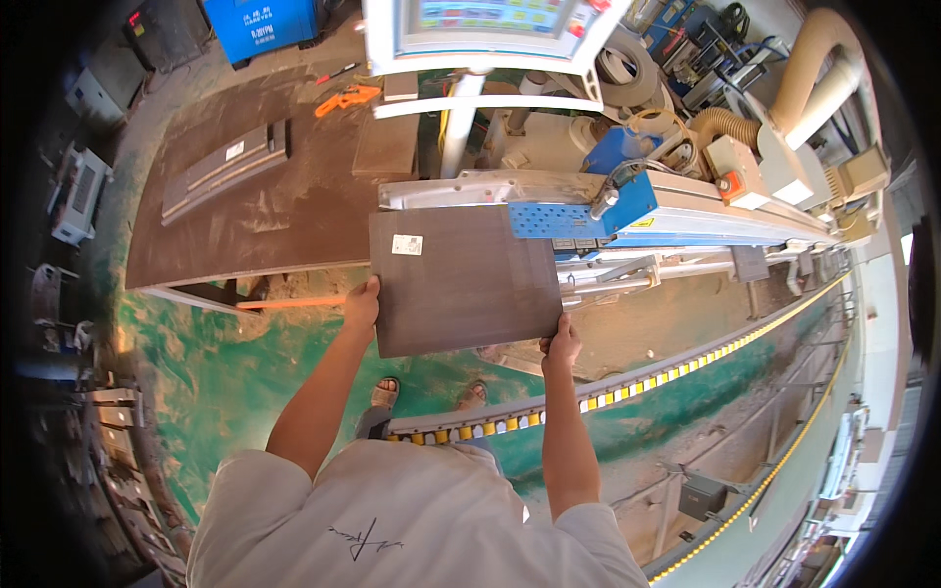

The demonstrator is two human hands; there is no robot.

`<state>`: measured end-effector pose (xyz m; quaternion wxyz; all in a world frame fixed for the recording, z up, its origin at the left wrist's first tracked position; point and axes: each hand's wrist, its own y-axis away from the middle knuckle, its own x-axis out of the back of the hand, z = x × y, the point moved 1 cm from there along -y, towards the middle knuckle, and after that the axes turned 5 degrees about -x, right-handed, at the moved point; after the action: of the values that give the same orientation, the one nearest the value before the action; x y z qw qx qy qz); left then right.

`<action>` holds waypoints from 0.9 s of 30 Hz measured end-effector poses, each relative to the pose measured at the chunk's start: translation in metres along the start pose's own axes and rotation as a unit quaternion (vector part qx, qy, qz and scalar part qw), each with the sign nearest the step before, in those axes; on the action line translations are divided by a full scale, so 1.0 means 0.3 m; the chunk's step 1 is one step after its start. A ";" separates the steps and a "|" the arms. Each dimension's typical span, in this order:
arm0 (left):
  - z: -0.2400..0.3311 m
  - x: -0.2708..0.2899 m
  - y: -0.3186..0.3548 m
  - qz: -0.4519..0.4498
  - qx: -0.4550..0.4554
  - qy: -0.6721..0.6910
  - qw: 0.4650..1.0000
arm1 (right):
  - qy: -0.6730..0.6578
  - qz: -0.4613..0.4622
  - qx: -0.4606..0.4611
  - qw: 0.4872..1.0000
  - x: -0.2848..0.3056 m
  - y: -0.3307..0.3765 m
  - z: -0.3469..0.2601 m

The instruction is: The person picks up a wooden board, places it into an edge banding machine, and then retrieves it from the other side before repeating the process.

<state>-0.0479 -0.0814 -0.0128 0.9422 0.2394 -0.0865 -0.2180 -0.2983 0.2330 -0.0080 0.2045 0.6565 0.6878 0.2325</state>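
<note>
A dark brown rectangular panel (pixel 461 289) with a small white label near its far left corner is held out in front of me. My left hand (pixel 362 304) grips its left edge, and my right hand (pixel 563 343) grips the near right corner. Fingers of both hands curl under the board and are partly hidden by it. The panel's far right corner lies at a blue perforated plate (pixel 549 221) on the machine, partly under or against it; I cannot tell which. Behind it runs the machine's metal rail (pixel 441 192).
Left stands a brown worktable (pixel 323 211) bearing stacked panels (pixel 225 167), an orange tool (pixel 347 99) and a red marker (pixel 337 73). A control screen (pixel 490 24) rises ahead. A roller track with yellow blocks (pixel 627 390) curves off to the right. Sawdust covers parts of the green floor (pixel 225 363).
</note>
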 end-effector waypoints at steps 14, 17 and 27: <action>-0.020 -0.593 0.065 0.029 0.043 0.023 0.998 | 0.035 0.017 0.059 0.998 0.352 -0.409 -0.277; -0.042 -0.681 0.028 0.015 0.032 0.033 0.999 | 0.008 0.021 0.043 0.999 0.415 -0.484 -0.322; -0.050 -1.143 0.101 0.011 -0.027 -0.115 0.993 | -0.151 0.025 0.072 0.986 0.792 0.050 -0.052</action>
<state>-0.3378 0.1039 -0.0311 0.9343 0.1865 -0.1917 -0.2357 -0.3082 0.4699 0.0190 0.2525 0.7141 0.6472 0.0859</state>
